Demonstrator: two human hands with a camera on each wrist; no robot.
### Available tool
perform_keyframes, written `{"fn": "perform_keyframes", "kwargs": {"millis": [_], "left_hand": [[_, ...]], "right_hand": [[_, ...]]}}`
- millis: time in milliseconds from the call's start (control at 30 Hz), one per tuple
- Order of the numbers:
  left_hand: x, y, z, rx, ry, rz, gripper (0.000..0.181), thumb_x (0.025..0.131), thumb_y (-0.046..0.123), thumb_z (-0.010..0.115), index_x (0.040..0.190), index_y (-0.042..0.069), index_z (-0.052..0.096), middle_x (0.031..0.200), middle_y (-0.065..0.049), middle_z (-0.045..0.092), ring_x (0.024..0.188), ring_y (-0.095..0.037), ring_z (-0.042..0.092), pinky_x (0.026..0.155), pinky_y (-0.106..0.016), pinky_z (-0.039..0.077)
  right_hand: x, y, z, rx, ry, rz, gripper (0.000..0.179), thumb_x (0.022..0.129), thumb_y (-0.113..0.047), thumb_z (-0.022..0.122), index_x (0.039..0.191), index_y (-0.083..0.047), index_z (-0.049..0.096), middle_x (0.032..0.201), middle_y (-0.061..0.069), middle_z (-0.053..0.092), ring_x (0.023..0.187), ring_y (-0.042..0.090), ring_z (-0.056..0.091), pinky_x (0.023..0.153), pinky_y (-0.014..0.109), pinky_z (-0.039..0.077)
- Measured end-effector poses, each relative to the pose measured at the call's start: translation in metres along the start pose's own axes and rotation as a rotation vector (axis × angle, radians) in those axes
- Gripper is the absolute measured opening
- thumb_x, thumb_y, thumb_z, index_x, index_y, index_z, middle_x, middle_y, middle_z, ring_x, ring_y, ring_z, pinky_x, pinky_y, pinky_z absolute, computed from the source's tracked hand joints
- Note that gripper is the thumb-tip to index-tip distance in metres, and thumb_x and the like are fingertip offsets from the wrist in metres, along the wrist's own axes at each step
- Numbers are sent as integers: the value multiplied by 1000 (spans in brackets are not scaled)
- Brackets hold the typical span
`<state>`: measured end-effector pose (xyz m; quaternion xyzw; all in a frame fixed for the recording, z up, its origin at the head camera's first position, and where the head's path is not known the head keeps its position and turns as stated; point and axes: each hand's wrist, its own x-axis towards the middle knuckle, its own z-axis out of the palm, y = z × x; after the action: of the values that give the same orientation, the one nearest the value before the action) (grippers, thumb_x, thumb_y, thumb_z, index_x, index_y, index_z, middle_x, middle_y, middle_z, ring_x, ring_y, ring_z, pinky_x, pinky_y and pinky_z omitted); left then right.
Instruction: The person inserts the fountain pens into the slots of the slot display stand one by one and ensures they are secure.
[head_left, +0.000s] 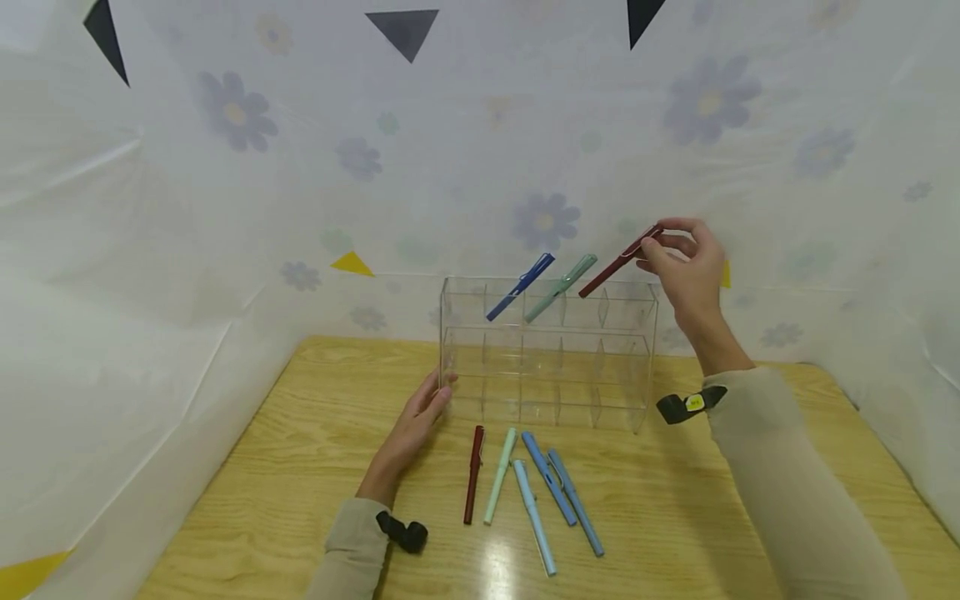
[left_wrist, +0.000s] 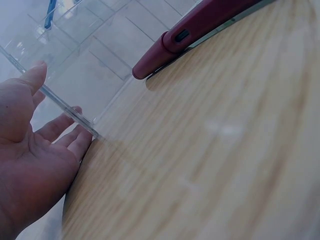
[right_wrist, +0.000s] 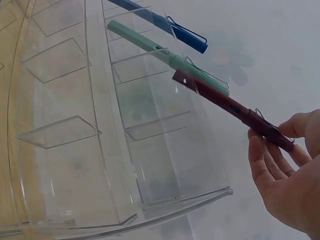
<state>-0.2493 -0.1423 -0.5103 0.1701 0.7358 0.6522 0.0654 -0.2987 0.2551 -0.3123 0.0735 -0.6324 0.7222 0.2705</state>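
Observation:
My right hand (head_left: 690, 271) is raised at the upper right of a clear acrylic pen organizer (head_left: 522, 332). Fingers and thumb pinch a dark red pen (head_left: 618, 265) by its clip end, and the pen slants down left, its lower end at the rack's top row. Beside it, a blue pen (head_left: 521, 287) and a mint green pen (head_left: 561, 288) lean in top-row compartments. My left hand (head_left: 408, 427) holds the organizer's left side. In the left wrist view, the thumb is on the near side of that clear edge and the fingers are partly behind it.
Before the organizer on the wooden table (head_left: 300, 467) lie a dark red pen (head_left: 473, 477), a pale green pen (head_left: 500, 479), a light blue pen (head_left: 535, 518) and two blue pens (head_left: 576, 502). A flower-patterned white curtain (head_left: 457, 150) hangs behind.

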Motion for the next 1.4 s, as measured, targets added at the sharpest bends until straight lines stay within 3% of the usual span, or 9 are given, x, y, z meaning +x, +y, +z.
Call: {"fn": "perform_keyframes", "kwargs": {"millis": [167, 467, 600, 967, 1167, 1400], "left_hand": [[0, 1, -1, 1, -2, -6, 53, 112, 38, 44, 162, 27, 32, 160, -8, 40, 149, -28, 33, 118, -55, 30], [-1, -1, -1, 5, 3, 41, 56, 112, 34, 44, 163, 13, 30, 160, -16, 38, 149, -37, 32, 116, -61, 30], [0, -1, 1, -1, 5, 32, 55, 112, 34, 44, 162, 17, 32, 160, -14, 39, 149, -34, 33, 117, -58, 29], [4, 1, 6, 6, 4, 14, 58, 111, 38, 45, 165, 24, 26, 159, -4, 42, 149, -28, 34, 118, -57, 29], [3, 3, 8, 5, -16, 23, 58, 112, 36, 44, 165, 22, 25, 160, -7, 41, 149, -31, 33, 117, -58, 30], [4, 2, 7, -15, -8, 27, 57, 112, 35, 45, 165, 24, 27, 160, -11, 39, 149, -34, 33, 116, -61, 29]], "right_hand": [[-1, 8, 2, -56, -42, 49, 35, 94, -3, 72, 126, 4, 59, 96, 9, 68, 75, 17, 74, 74, 27, 60], [-2, 18, 3, -168, -173, 74, 28, 97, -6, 71, 120, 4, 60, 94, 7, 70, 78, 18, 75, 73, 30, 60], [-2, 17, 1, -192, -212, 77, 27, 98, -5, 69, 120, 6, 59, 94, 5, 70, 78, 16, 75, 72, 27, 60], [2, 13, -14, -242, -240, 69, 28, 97, -4, 69, 117, 11, 57, 95, 6, 69, 77, 11, 74, 71, 23, 59], [0, 7, -19, -241, -265, 107, 28, 97, -3, 69, 117, 10, 55, 94, 5, 69, 77, 11, 74, 71, 23, 59], [1, 8, -21, -177, -266, 136, 41, 96, -4, 71, 128, 11, 51, 99, 8, 67, 82, 15, 74, 75, 25, 60]]}}
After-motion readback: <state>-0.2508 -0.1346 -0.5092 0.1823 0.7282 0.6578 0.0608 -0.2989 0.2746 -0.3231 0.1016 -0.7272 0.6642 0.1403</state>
